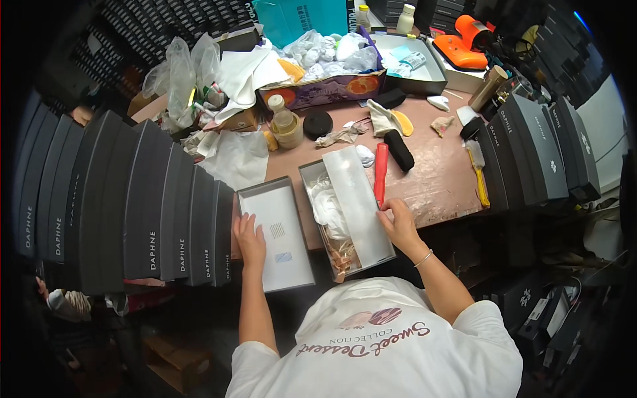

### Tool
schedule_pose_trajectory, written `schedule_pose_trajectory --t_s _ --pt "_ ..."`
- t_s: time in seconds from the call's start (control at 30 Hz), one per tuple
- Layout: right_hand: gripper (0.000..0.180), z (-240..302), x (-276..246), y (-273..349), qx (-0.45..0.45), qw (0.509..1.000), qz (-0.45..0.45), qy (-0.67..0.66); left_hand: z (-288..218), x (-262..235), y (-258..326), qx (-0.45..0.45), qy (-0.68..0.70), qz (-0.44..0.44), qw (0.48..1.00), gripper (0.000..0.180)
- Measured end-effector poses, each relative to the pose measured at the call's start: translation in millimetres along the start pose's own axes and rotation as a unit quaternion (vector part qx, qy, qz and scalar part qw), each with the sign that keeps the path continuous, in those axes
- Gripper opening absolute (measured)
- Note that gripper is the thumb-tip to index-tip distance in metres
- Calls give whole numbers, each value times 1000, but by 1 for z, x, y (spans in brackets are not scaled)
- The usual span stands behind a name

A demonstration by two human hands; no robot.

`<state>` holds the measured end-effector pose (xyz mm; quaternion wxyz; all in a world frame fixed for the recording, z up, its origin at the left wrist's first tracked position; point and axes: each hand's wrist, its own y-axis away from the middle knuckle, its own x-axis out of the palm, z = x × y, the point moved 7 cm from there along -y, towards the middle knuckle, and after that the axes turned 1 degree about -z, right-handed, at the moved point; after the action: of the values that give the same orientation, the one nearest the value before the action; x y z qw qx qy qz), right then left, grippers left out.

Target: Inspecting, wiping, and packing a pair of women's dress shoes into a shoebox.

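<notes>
Grey-edged lid (285, 215) under left hand (250, 241), box (369, 266) apart

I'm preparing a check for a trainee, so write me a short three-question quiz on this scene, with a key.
1. Multiple choice: what does the person's left hand touch?
A) a teal bag
B) a shallow dark-grey cardboard tray with a white inside
C) an orange plastic device

2. True or false: the long red tool lies to the right of the dark-grey cardboard box partly covered by a long white sheet.

3. Fill in: the yellow-handled brush with pale bristles lies beside the row of dark-grey boxes on the person's ____ side.

Key: 1. B; 2. True; 3. right.
</notes>
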<state>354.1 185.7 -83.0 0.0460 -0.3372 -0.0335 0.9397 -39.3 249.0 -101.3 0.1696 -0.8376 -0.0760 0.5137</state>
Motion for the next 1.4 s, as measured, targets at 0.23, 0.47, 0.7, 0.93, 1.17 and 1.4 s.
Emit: schedule_pose_trajectory --t_s 0.23,0.47,0.7,0.93,1.17,1.4 --pt "71 44 10 4 -20 978 -12 209 -190 32 -22 94 51 140 984 55" --pt "42 51 -39 16 -71 996 -52 -22 -159 14 -52 -149 670 34 726 28" --pt "28 76 36 42 -120 922 344 133 -29 -18 -99 -79 74 -16 994 63" --pt "33 63 65 37 -150 932 319 90 -216 52 0 293 94 311 899 35" --pt "29 61 -34 1 3 910 102 -402 -194 77 -2 312 12 235 920 15" --pt "33 118 -113 -8 -153 931 55 -327 -196 49 -33 191 187 161 950 35"
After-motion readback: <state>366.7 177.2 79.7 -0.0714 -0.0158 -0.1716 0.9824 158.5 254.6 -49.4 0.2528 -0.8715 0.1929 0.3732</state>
